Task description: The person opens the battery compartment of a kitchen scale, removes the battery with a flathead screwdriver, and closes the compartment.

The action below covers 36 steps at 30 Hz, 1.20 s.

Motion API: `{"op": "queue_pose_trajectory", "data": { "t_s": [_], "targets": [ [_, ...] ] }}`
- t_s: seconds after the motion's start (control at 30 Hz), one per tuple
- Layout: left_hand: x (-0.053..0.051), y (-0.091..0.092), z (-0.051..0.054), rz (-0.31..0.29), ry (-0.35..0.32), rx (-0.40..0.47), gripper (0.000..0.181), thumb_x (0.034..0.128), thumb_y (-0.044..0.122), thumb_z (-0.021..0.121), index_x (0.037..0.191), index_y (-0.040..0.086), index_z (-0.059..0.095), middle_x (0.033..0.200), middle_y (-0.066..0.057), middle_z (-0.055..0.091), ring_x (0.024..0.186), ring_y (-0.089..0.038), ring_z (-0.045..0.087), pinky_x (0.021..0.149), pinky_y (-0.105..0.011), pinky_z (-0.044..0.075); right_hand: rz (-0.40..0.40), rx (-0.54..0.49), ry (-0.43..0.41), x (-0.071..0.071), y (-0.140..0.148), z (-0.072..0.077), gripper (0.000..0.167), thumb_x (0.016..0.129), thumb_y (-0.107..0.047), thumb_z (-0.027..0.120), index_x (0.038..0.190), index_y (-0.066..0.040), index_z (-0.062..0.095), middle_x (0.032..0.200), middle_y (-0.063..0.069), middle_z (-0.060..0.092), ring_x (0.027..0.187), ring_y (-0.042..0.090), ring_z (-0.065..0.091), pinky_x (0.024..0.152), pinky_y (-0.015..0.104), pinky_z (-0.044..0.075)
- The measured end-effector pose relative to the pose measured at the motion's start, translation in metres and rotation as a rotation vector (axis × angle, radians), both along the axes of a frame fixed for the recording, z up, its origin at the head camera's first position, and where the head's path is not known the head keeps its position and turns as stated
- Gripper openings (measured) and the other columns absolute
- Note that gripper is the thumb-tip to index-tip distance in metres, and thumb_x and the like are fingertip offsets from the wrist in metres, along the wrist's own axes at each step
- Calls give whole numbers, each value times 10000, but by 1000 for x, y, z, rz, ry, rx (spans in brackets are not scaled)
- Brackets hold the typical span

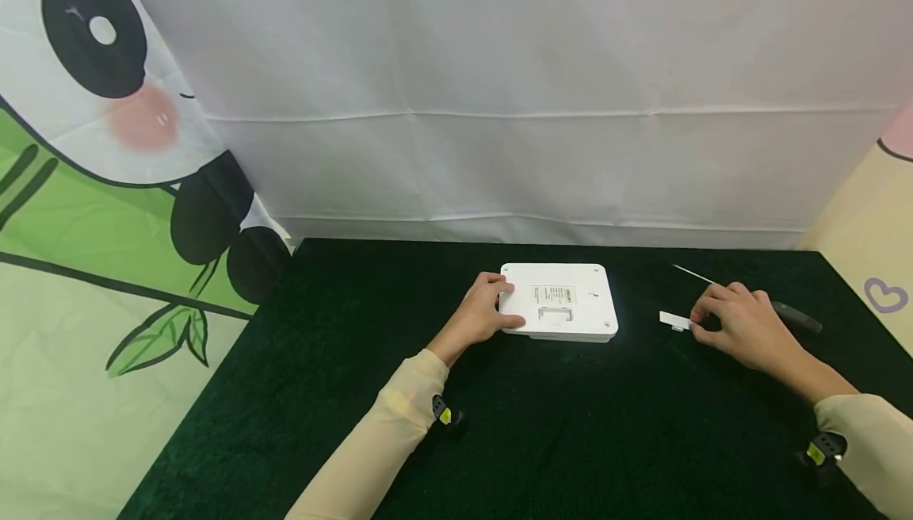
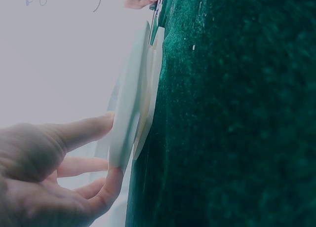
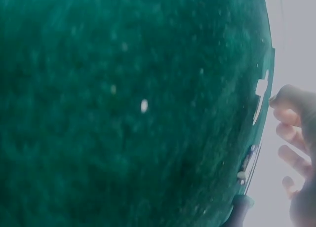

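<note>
A flat white device (image 1: 561, 290), which looks like a small scale turned upside down, lies on the dark green cloth with a printed label and an uncovered battery slot facing up. My left hand (image 1: 485, 310) grips its left edge with thumb and fingers; the left wrist view shows this grip (image 2: 74, 163) from the side. Farther right, a small white battery cover (image 1: 674, 320) lies on the cloth. The thumb and index fingertips of my right hand (image 1: 745, 326) are at the cover's right end. In the right wrist view those fingers hang loosely bent beside the cover (image 3: 259, 99), a slight gap showing.
A screwdriver with a dark handle (image 1: 797, 319) lies partly hidden beneath my right hand, its thin shaft pointing to the back left. Small shiny things (image 3: 248, 163) lie near it in the right wrist view, too blurred to name. A white curtain (image 1: 535, 147) hangs behind the table.
</note>
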<state>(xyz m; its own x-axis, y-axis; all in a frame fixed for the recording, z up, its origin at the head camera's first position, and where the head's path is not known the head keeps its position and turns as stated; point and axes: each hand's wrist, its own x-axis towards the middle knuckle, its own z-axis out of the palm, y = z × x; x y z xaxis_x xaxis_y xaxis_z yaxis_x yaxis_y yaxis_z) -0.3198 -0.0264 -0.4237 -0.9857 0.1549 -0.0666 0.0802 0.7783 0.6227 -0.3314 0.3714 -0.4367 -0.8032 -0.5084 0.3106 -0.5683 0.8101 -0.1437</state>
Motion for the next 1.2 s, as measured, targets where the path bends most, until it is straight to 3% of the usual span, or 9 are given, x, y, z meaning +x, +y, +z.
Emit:
{"op": "queue_pose_trajectory", "data": {
  "t_s": [0.33,0.87,1.2],
  "targets": [
    [-1,1,0,-8,10,4,591,849,262,780,1354,45,563,1511,-122,345,1337,-283,400,1085,-424,389,23,51,-13,1,-8,-6,152,764,-177,804,843,-214,679,934,10,626,911,269,518,740,502,354],
    [-5,3,-7,8,3,-5,598,846,274,782,1359,60,563,1513,-107,343,1326,-269,409,1083,-416,395,69,17,93,-5,-11,-20,176,752,-106,782,789,-227,660,883,-27,607,847,210,509,732,459,351],
    [-7,4,-8,18,3,-24,600,844,279,783,1359,64,563,1517,-101,342,1333,-262,405,1087,-413,393,87,8,131,-10,-20,-14,201,729,-106,788,771,-231,636,867,-43,586,822,189,484,693,388,315]
  ]
}}
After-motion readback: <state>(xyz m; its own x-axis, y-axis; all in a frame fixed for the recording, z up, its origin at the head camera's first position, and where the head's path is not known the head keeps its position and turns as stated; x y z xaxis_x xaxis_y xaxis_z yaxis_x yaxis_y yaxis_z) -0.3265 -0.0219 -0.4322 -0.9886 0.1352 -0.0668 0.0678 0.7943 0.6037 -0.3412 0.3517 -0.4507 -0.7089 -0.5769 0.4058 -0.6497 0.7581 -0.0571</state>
